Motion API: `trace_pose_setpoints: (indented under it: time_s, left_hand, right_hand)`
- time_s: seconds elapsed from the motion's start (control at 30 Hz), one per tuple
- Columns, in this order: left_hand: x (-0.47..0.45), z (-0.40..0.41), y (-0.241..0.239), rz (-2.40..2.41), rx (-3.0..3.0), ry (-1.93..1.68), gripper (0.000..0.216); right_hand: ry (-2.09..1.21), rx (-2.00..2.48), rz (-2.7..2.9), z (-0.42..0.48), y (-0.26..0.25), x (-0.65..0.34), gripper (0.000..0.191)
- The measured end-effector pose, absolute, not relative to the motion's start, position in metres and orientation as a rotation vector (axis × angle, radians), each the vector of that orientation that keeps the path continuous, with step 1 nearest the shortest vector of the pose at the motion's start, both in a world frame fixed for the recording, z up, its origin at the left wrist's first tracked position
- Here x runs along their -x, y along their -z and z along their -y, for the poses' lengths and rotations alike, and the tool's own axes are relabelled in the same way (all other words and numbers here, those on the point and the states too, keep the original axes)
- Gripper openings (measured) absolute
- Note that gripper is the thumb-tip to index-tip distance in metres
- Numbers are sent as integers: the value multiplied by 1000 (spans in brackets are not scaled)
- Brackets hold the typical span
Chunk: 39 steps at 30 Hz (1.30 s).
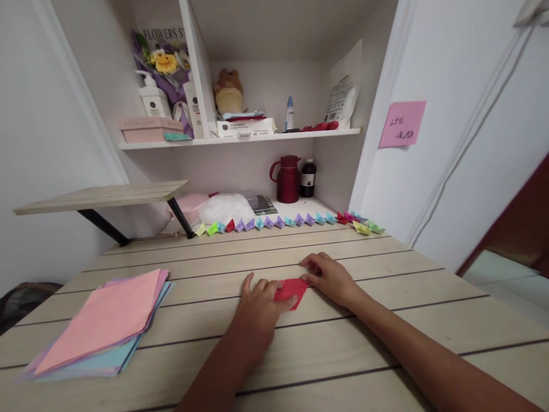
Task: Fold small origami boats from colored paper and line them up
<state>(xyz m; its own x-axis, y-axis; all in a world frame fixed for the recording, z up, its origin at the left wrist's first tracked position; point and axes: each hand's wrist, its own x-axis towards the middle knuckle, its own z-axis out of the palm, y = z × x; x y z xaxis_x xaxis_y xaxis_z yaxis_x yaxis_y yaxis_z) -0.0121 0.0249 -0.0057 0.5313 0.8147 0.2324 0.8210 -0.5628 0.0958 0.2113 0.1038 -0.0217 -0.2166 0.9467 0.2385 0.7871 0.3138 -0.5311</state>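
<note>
A folded red paper piece (293, 290) lies flat on the wooden table (386, 320) in front of me. My left hand (256, 312) presses down on its left side, fingers lying fairly flat over the paper. My right hand (328, 276) rests on its upper right edge, fingers curled and pressed together on the fold. A stack of coloured paper sheets (103, 323), pink on top, sits at the near left. A row of several small folded paper boats (283, 222) in many colours lines the table's far edge.
A raised wooden shelf board (103, 195) juts out at the left. Behind the boats stand a red jug (288, 178), a dark bottle (307, 178) and a white plastic bag (226, 208). A pink sticky note (402, 123) hangs on the right wall.
</note>
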Motion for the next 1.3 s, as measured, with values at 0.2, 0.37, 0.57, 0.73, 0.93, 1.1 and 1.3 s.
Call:
trace_pose_setpoints:
  time_s: [0.2,0.37,0.57,0.73,0.93,1.1,1.3]
  left_hand:
    - [14,-28,9,1431,2757,399,63]
    - [11,-29,8,1422,2735,395,58]
    - [6,-27,8,1415,2723,445,47]
    - [8,-29,13,1434,2746,479,52]
    - [7,-26,9,1597,2713,610,40]
    - [0,-24,3,1583,2563,855,47]
    - [-12,-27,13,1324,2328,885,21]
  right_hand:
    - [-349,1622,2000,-109,19,-231,24]
    - [-381,1595,2028,-99,12,-217,31]
    - [-594,1463,2020,-91,12,-206,23]
    - [-793,1361,1928,-89,15,-205,23]
    - [-916,1305,1764,-91,17,-200,29]
    - [-1053,1203,1575,-86,11,-193,31]
    - [-1203,1075,1443,-72,-2,-178,37]
